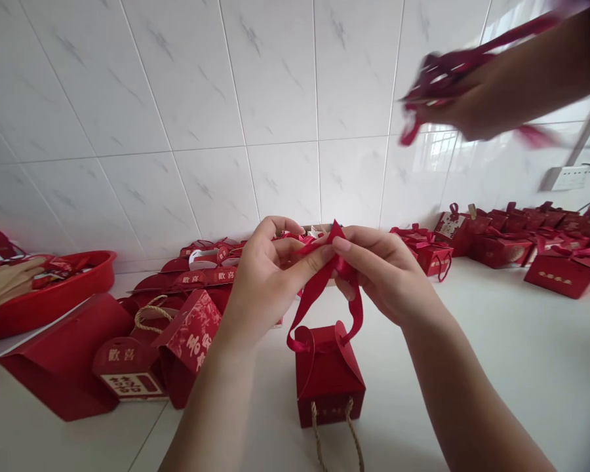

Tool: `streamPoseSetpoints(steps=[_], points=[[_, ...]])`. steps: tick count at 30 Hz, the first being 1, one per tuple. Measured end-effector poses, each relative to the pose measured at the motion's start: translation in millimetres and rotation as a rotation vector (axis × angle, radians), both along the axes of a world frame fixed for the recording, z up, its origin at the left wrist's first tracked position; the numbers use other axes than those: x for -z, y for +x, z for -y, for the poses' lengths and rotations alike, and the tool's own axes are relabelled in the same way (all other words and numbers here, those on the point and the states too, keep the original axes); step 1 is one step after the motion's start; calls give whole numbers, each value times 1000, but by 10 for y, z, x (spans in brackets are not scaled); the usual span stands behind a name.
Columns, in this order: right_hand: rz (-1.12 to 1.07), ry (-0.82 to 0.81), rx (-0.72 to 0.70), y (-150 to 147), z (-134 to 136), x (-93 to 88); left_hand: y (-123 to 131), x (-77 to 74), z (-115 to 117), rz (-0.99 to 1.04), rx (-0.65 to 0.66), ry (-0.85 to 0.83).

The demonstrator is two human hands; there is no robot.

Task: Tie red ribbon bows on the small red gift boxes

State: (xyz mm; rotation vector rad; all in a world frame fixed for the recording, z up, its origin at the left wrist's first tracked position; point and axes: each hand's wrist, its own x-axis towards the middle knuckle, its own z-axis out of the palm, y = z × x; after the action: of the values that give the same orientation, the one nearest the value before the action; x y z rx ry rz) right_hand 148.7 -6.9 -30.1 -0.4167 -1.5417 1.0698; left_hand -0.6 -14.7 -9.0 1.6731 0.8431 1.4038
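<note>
A small red gift box (328, 377) with a rope handle stands on the white floor in front of me. A red ribbon (319, 288) runs up from its top flaps. My left hand (268, 272) and my right hand (378, 269) both pinch the ribbon above the box, fingers closed on a loop of it. The two hands meet at the knot, about a hand's height over the box.
Flat and folded red boxes (142, 354) lie at my left, beside a red basin (54, 295) where another person's hand (4, 282) rests. Finished tied boxes (545, 252) line the wall at right. Another person's arm (511, 85) holds ribbons at upper right.
</note>
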Motion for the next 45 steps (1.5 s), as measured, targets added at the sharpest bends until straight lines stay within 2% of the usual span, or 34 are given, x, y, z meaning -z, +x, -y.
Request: streamPoseSetpoints(steps=[5,10,13,17,21,23,26,33,38,41,45], points=[[-11,-40,-44,13,-58,21,-112,41,-93,-96,234,-96],[-62,16,48,4,-119,48,-203,61,-160,-143,480,-188],[-47,56,97,11,-153,60,-196,63,-181,-170,527,-195],[128,153,94,127,-170,46,-190,56,-232,-95,446,-247],[450,380,92,276,-133,16,-199,39,-273,57,363,-320],[586,445,139,306,-104,10,-200,30,-273,79,346,-337],[662,489,269,288,-73,16,-189,19,-255,66,303,-366],[609,606,448,233,-132,41,-115,22,-252,79,301,-358],[560,564,490,241,-180,52,-95,70,-272,29,246,-243],[489,490,470,265,-210,52,-103,72,-206,-131,68,-99],[301,288,328,383,-246,70,-153,14,-85,-361,-230,142]])
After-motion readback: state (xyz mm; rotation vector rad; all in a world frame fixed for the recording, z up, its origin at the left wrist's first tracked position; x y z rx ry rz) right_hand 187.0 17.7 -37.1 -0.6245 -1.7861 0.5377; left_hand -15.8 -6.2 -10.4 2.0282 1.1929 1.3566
